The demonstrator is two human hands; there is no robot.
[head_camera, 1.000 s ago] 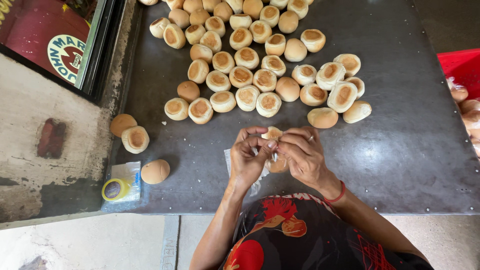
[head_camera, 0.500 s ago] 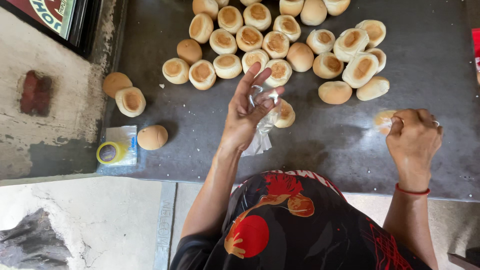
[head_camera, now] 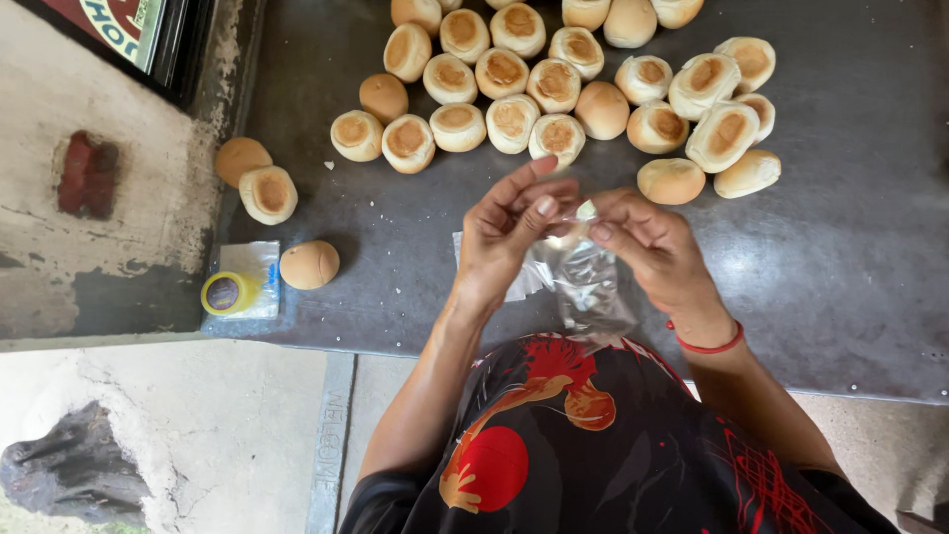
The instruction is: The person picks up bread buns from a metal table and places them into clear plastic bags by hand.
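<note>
A dark grey bench (head_camera: 850, 297) carried a heap of round buns (head_camera: 554, 84) at its far side. Near the left edge lay three stray buns (head_camera: 269, 194), and beside them a small yellow roll of tape (head_camera: 229, 294) on a clear plastic packet (head_camera: 259, 269).

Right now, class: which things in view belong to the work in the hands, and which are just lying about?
In the work:
left hand
right hand
clear plastic bag, held by both
pale bun between the fingers
heap of buns on the dark table

Lying about:
yellow tape roll
three stray buns
red block
</note>
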